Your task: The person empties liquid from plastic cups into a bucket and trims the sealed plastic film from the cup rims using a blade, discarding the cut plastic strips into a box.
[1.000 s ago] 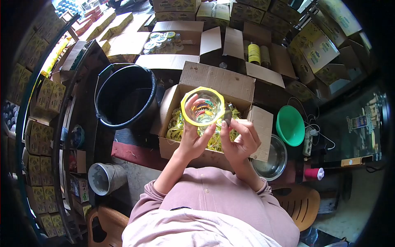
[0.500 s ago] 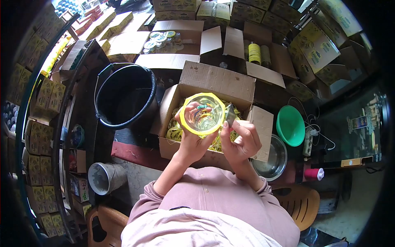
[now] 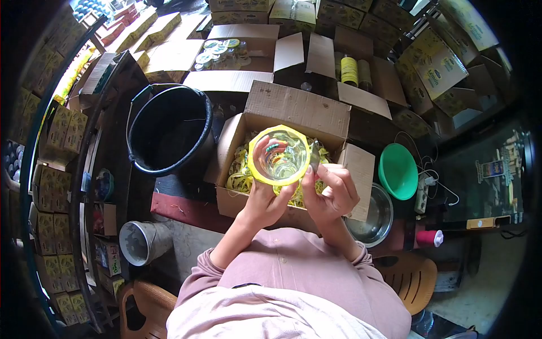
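My left hand is wrapped round a clear container with a yellow many-sided rim, its mouth facing me. Several of its fingers show through the clear wall. Closed in a pinch at the rim's right side, my right hand holds a small dark grey knife blade. The blade is against or very close to the yellow edge; its handle is hidden in the fingers. Below both hands an open cardboard box holds many curled yellow strips.
A dark bucket stands left of the box. To the right are a green bowl, a metal basin and a pink thread spool. Behind sit a carton of lidded jars and a carton with yellow ring stacks.
The container has tilted slightly in my left hand. The blade in my right hand has shifted a little along the rim's right side. Both hands keep their hold.
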A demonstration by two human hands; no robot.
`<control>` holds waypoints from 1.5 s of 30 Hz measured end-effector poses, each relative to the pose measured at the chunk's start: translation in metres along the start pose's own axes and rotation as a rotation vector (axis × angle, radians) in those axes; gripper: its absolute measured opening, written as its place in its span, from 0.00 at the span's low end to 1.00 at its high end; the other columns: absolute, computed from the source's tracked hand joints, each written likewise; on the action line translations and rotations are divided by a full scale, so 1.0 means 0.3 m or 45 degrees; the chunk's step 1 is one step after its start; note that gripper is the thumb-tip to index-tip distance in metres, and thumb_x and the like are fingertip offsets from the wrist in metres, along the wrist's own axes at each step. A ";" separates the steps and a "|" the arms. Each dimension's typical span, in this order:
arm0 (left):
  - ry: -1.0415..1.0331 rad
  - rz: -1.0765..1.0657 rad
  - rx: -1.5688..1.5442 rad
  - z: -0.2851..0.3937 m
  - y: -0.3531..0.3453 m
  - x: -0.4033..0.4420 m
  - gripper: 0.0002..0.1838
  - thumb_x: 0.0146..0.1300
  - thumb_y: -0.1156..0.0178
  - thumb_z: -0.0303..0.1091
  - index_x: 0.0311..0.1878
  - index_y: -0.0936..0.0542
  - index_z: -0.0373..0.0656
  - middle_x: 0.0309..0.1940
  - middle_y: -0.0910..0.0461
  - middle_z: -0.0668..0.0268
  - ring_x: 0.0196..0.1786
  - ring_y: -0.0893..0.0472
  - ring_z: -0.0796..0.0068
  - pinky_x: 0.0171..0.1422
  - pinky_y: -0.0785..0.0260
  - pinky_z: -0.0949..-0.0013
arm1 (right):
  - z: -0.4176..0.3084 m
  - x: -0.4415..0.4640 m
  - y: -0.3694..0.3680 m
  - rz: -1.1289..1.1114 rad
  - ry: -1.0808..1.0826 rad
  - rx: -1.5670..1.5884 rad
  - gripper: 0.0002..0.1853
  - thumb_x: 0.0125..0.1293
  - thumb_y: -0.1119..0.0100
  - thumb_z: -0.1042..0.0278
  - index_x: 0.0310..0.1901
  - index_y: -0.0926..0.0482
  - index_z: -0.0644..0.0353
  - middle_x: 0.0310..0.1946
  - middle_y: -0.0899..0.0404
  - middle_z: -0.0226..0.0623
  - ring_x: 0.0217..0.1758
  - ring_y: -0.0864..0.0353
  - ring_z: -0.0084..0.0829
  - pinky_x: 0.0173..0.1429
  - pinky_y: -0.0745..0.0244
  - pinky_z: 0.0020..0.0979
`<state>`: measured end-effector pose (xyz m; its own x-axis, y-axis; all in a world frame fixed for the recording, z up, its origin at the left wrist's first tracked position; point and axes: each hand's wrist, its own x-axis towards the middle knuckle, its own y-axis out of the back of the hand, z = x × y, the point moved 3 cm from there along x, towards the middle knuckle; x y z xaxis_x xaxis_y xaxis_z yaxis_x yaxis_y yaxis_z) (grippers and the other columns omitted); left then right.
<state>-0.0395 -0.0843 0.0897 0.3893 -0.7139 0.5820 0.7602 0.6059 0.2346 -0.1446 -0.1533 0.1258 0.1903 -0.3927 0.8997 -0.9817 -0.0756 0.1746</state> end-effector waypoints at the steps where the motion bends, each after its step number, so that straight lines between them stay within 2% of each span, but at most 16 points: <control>1: 0.047 0.003 -0.059 -0.003 -0.002 -0.002 0.22 0.52 0.43 0.23 0.53 0.32 0.36 0.62 0.55 0.52 0.60 0.38 0.59 0.63 0.44 0.62 | 0.001 -0.001 0.001 0.011 0.003 0.001 0.09 0.45 0.38 0.83 0.30 0.25 0.64 0.22 0.26 0.36 0.24 0.23 0.29 0.28 0.27 0.25; 4: 0.086 -0.011 -0.064 -0.003 -0.007 -0.002 0.22 0.53 0.45 0.23 0.54 0.33 0.35 0.63 0.57 0.51 0.60 0.40 0.58 0.63 0.45 0.61 | -0.006 -0.005 0.004 -0.004 0.009 0.005 0.09 0.46 0.38 0.83 0.30 0.25 0.65 0.22 0.26 0.36 0.24 0.23 0.29 0.28 0.27 0.26; 6: -0.019 -0.054 0.156 0.008 -0.004 0.002 0.22 0.54 0.45 0.22 0.54 0.33 0.35 0.62 0.57 0.51 0.60 0.40 0.57 0.64 0.45 0.61 | -0.002 -0.007 0.001 -0.007 0.014 0.016 0.08 0.46 0.38 0.83 0.30 0.26 0.65 0.22 0.26 0.36 0.24 0.23 0.29 0.28 0.27 0.26; 9: 0.045 -0.051 0.228 0.014 -0.009 0.000 0.24 0.54 0.45 0.23 0.56 0.36 0.34 0.62 0.57 0.49 0.60 0.40 0.57 0.64 0.45 0.61 | -0.003 -0.006 0.000 -0.005 0.017 0.012 0.08 0.45 0.38 0.83 0.29 0.26 0.66 0.22 0.26 0.37 0.24 0.23 0.30 0.28 0.27 0.26; 14: -0.036 -0.056 0.337 0.003 -0.015 -0.005 0.36 0.52 0.41 0.24 0.61 0.49 0.31 0.60 0.54 0.49 0.59 0.39 0.58 0.64 0.47 0.59 | 0.004 -0.010 -0.006 -0.004 0.026 0.000 0.08 0.46 0.38 0.83 0.30 0.25 0.66 0.22 0.26 0.37 0.23 0.24 0.29 0.28 0.27 0.26; 16: -0.048 -0.035 0.331 -0.001 -0.014 -0.005 0.38 0.51 0.40 0.24 0.62 0.51 0.31 0.59 0.50 0.49 0.59 0.39 0.58 0.64 0.49 0.58 | 0.007 -0.010 -0.008 -0.021 0.020 -0.018 0.08 0.46 0.38 0.83 0.30 0.25 0.66 0.22 0.26 0.37 0.23 0.24 0.29 0.27 0.28 0.25; 21: 0.087 0.240 0.062 0.013 -0.004 0.011 0.35 0.50 0.39 0.26 0.59 0.46 0.29 0.56 0.43 0.48 0.59 0.38 0.58 0.64 0.51 0.58 | 0.001 -0.011 -0.003 0.019 -0.008 -0.014 0.08 0.46 0.38 0.83 0.29 0.26 0.65 0.22 0.26 0.36 0.23 0.24 0.28 0.27 0.28 0.25; 22: 0.144 0.311 -0.182 0.005 -0.009 0.012 0.31 0.51 0.40 0.26 0.58 0.41 0.31 0.57 0.46 0.48 0.58 0.38 0.57 0.64 0.51 0.58 | 0.000 -0.009 0.000 0.035 -0.020 -0.011 0.08 0.46 0.38 0.83 0.29 0.26 0.64 0.22 0.26 0.36 0.23 0.24 0.28 0.27 0.28 0.25; 25: -0.038 0.181 0.270 0.034 0.008 0.020 0.29 0.51 0.40 0.26 0.57 0.38 0.34 0.58 0.49 0.49 0.58 0.39 0.55 0.64 0.51 0.58 | -0.001 -0.013 -0.005 -0.001 0.010 -0.008 0.08 0.45 0.38 0.83 0.28 0.26 0.64 0.22 0.26 0.36 0.23 0.23 0.29 0.27 0.27 0.25; 28: 0.038 0.193 0.126 0.015 -0.007 0.006 0.26 0.52 0.41 0.25 0.56 0.35 0.36 0.59 0.52 0.49 0.59 0.40 0.54 0.64 0.51 0.58 | -0.007 -0.011 -0.009 -0.014 0.029 -0.008 0.08 0.45 0.39 0.83 0.28 0.26 0.65 0.22 0.26 0.37 0.23 0.23 0.29 0.27 0.27 0.26; 31: 0.012 0.124 0.368 0.020 -0.006 0.007 0.35 0.54 0.42 0.22 0.61 0.50 0.31 0.57 0.48 0.52 0.59 0.39 0.61 0.64 0.49 0.63 | -0.003 -0.017 -0.011 -0.009 0.013 -0.003 0.08 0.45 0.39 0.83 0.28 0.26 0.64 0.22 0.26 0.37 0.23 0.23 0.30 0.27 0.27 0.26; 34: 0.092 0.159 0.159 0.002 -0.015 0.000 0.34 0.54 0.43 0.23 0.61 0.48 0.31 0.58 0.50 0.51 0.59 0.39 0.60 0.65 0.50 0.62 | 0.002 -0.016 -0.015 -0.005 0.011 -0.015 0.08 0.45 0.38 0.82 0.28 0.26 0.64 0.23 0.25 0.37 0.24 0.23 0.30 0.28 0.27 0.26; 38: 0.038 0.117 0.190 0.014 -0.022 0.004 0.41 0.53 0.43 0.24 0.62 0.60 0.30 0.56 0.46 0.46 0.58 0.39 0.55 0.63 0.51 0.57 | 0.006 -0.013 -0.015 0.021 -0.002 -0.032 0.08 0.46 0.38 0.81 0.29 0.25 0.64 0.22 0.25 0.37 0.24 0.23 0.29 0.28 0.27 0.26; 43: 0.010 0.009 0.299 0.009 -0.029 0.000 0.42 0.54 0.44 0.25 0.62 0.63 0.31 0.56 0.45 0.46 0.58 0.38 0.55 0.63 0.50 0.56 | 0.023 -0.003 -0.014 0.034 -0.003 -0.059 0.09 0.46 0.38 0.81 0.31 0.24 0.64 0.22 0.26 0.36 0.23 0.24 0.28 0.28 0.28 0.24; 45: 0.003 0.006 0.253 0.002 -0.033 -0.005 0.42 0.54 0.44 0.25 0.62 0.63 0.31 0.56 0.45 0.46 0.59 0.38 0.55 0.64 0.51 0.56 | 0.033 0.004 -0.009 0.021 -0.023 -0.054 0.11 0.43 0.37 0.83 0.31 0.23 0.64 0.22 0.25 0.35 0.24 0.23 0.28 0.29 0.26 0.25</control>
<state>-0.0478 -0.0890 0.0872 0.3936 -0.7117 0.5819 0.6407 0.6663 0.3816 -0.1418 -0.1626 0.1225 0.1734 -0.4102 0.8953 -0.9838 -0.0303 0.1767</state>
